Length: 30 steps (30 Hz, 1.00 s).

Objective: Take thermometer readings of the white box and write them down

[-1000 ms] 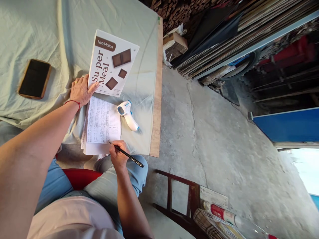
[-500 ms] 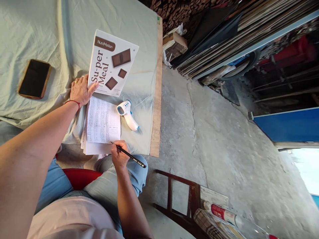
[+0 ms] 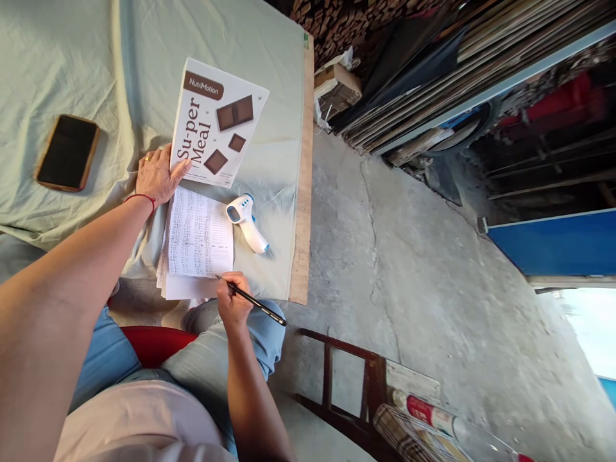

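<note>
My left hand [image 3: 158, 174] is at the lower left corner of a white NutriMotion "Su-per Meal" box [image 3: 219, 122], its thumb over the printed front and its other fingers along the left edge. The box leans up from the table, pictured with brown squares. Closed around a black pen [image 3: 255, 301], my right hand [image 3: 234, 298] is at the lower edge of a leaflet [image 3: 199, 234] of dense small print, the pen tip close to the paper. Other sheets [image 3: 185, 289] lie under the leaflet. A white and blue infrared thermometer [image 3: 248, 221] lies right of it.
A phone [image 3: 67, 153] in a brown case lies at the left of the cloth-covered table [image 3: 260, 38]. Beyond the table's wooden edge [image 3: 302, 192] is concrete floor [image 3: 346, 256], with a dark wooden chair [image 3: 375, 391] below. A small carton [image 3: 339, 90] and stacked boards stand behind.
My right hand and the pen have shifted very slightly right. My left hand, the box, the leaflet and the thermometer keep their places.
</note>
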Available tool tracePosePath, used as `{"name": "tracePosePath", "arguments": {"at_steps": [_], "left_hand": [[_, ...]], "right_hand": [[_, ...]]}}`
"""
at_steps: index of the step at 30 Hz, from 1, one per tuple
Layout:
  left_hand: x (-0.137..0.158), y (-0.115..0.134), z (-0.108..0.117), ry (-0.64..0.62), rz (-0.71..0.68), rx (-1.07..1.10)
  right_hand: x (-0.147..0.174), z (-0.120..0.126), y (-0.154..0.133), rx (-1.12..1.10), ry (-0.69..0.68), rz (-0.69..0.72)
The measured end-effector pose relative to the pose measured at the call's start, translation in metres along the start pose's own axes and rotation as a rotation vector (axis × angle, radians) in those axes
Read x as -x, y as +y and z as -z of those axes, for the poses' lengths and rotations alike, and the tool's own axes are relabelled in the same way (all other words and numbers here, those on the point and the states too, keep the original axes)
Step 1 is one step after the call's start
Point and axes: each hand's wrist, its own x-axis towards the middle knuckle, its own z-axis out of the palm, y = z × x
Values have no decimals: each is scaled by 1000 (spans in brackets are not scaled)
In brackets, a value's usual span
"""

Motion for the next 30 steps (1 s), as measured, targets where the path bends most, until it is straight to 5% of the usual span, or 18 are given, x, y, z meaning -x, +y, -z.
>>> {"name": "tracePosePath", "arguments": {"at_steps": [5, 12, 15, 18, 20, 25, 30], "left_hand": [[2, 0, 2, 9, -3, -8], [5, -3, 8, 2, 1, -15], [6, -5, 10, -1, 2, -6], [6, -7, 11, -6, -8, -2], [5, -9, 11, -11, -2, -4], [6, -11, 12, -5, 7, 23], [7, -12, 13, -24, 20, 25]], "right_hand": [[-30, 0, -14, 94, -1, 37], [-80, -52, -18, 364, -215, 117], [-88, -59, -6, 401, -98, 131], [-98, -43, 19, 503, 113, 105], [-107, -27, 39, 536, 134, 62], [-130, -11, 50, 261, -98, -151], [-151, -42, -7, -241, -123, -300]]}}
